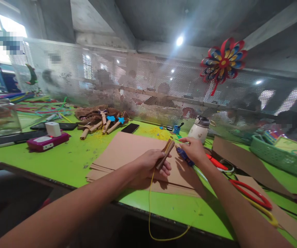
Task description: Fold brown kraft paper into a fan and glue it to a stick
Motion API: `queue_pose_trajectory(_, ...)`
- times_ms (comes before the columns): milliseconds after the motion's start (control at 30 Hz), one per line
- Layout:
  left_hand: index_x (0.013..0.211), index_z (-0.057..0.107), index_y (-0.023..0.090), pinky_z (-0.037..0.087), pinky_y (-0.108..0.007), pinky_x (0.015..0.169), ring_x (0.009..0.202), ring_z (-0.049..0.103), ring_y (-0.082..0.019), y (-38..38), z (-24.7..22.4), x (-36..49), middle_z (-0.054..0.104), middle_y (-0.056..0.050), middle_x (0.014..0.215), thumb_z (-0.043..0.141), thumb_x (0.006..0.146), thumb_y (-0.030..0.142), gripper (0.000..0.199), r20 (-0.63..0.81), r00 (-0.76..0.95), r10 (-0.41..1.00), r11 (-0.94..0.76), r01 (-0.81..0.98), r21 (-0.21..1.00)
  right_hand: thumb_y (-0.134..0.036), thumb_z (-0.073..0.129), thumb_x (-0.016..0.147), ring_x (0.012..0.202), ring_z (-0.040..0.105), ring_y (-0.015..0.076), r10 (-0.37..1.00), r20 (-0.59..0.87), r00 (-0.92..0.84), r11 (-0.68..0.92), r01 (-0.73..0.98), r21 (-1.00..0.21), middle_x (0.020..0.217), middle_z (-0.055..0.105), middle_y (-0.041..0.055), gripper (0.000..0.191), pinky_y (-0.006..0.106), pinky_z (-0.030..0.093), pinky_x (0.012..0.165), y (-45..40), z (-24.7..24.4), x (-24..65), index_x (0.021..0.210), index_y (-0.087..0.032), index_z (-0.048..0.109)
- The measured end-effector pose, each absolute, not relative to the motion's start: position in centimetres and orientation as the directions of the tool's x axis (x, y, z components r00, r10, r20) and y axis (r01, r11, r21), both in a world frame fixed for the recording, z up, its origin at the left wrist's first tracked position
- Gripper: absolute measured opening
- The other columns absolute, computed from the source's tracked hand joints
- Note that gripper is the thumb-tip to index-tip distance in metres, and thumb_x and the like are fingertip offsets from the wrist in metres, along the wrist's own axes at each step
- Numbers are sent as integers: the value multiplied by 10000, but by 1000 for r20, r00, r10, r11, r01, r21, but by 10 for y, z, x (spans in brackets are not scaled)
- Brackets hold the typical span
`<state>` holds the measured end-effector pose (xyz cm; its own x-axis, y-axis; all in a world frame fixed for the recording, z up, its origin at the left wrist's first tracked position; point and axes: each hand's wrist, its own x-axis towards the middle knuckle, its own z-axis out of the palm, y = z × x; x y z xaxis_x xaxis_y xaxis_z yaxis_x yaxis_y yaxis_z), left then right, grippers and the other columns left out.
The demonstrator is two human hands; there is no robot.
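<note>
My left hand (157,163) is closed around a small folded bundle of brown paper (166,155), held tilted above the sheets. A yellow string (150,203) runs along the bundle and hangs in a loop past the table's front edge. My right hand (193,148) is closed on a blue glue gun (184,157), its tip close to the bundle; a clear glue stick (200,173) sticks out behind. The grip is partly hidden by the hand. Under both hands lies a stack of brown paper sheets (127,146).
Brown paper pieces with rolled handles (114,127) lie at the back, near a black phone (130,128). A purple power strip (47,142) and glass jar (1,119) stand left. Right are a bottle (198,129), red-and-yellow-handled scissors (252,194) and a green basket (277,156).
</note>
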<state>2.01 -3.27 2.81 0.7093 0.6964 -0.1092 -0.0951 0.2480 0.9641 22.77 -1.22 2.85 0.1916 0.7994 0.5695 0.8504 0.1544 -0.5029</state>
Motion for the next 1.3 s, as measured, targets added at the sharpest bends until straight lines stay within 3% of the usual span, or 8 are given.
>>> queue_pose_trajectory(167, 987, 509, 86, 477, -285, 579, 571, 602, -152, -18, 30, 14, 624, -89, 678, 368, 872, 244, 241, -20, 707, 707, 213, -185, 960, -361, 570, 682, 497, 504, 123, 897, 408, 169, 240, 589, -771, 633, 632, 38, 249, 247, 392, 482, -28, 32, 201, 718, -135, 668)
queue_pose_trajectory(267, 973, 525, 89, 471, -257, 588, 586, 599, -136, -12, 31, 10, 619, -81, 683, 370, 874, 223, 228, 1, 675, 738, 227, -250, 941, -412, 587, 697, 412, 435, 86, 968, 249, 9, 223, 421, -879, 500, 558, 0, 287, 222, 339, 429, -41, 31, 179, 638, -134, 633)
queue_pose_trajectory(400, 933, 536, 92, 430, -206, 522, 515, 551, -95, -6, 35, 6, 596, -53, 651, 411, 853, 199, 183, 2, 550, 835, 221, -339, 914, -496, 501, 779, 391, 424, 80, 974, 50, -222, 125, 338, -933, 427, 496, -13, 431, 216, 303, 422, -55, 28, 159, 666, -111, 657)
queue_pose_trajectory(633, 841, 528, 90, 291, -167, 389, 429, 451, -56, 1, 32, 4, 543, -30, 619, 439, 811, 162, 118, -6, 454, 891, 197, -374, 906, -464, 546, 784, 462, 438, 81, 930, 68, -361, 216, 390, -895, 493, 512, -10, 392, 219, 337, 482, -64, 28, 151, 720, -103, 685)
queue_pose_trajectory(867, 914, 512, 94, 414, -220, 499, 511, 540, -112, -2, 30, 8, 559, -48, 616, 385, 833, 178, 173, -45, 431, 901, 236, -401, 885, -389, 527, 798, 429, 390, 61, 890, -40, -455, 191, 449, -873, 546, 565, 12, 330, 200, 285, 421, -78, 17, 126, 678, -111, 657)
queue_pose_trajectory(967, 930, 510, 102, 411, -218, 503, 519, 542, -111, -3, 33, 7, 569, -53, 637, 379, 840, 180, 176, -61, 427, 902, 248, -396, 884, -275, 526, 773, 453, 420, 73, 903, 4, -429, 234, 484, -843, 530, 561, 6, 234, 197, 297, 434, -82, 7, 114, 647, -118, 645)
queue_pose_trajectory(1100, 914, 499, 102, 328, -171, 431, 463, 473, -71, -2, 35, 6, 544, -34, 623, 352, 859, 172, 172, -45, 465, 884, 264, -417, 870, -146, 497, 713, 513, 438, 86, 896, 105, -431, 346, 530, -774, 537, 558, -6, 181, 200, 321, 487, -86, 2, 107, 606, -122, 642)
queue_pose_trajectory(1300, 916, 512, 105, 213, -160, 365, 398, 397, -48, -3, 32, 3, 519, -13, 597, 344, 874, 216, 206, 41, 476, 878, 145, -346, 927, -216, 513, 761, 514, 464, 91, 820, 123, -559, 484, 563, -670, 575, 600, -4, 197, 203, 316, 486, -99, 15, 108, 658, -140, 662)
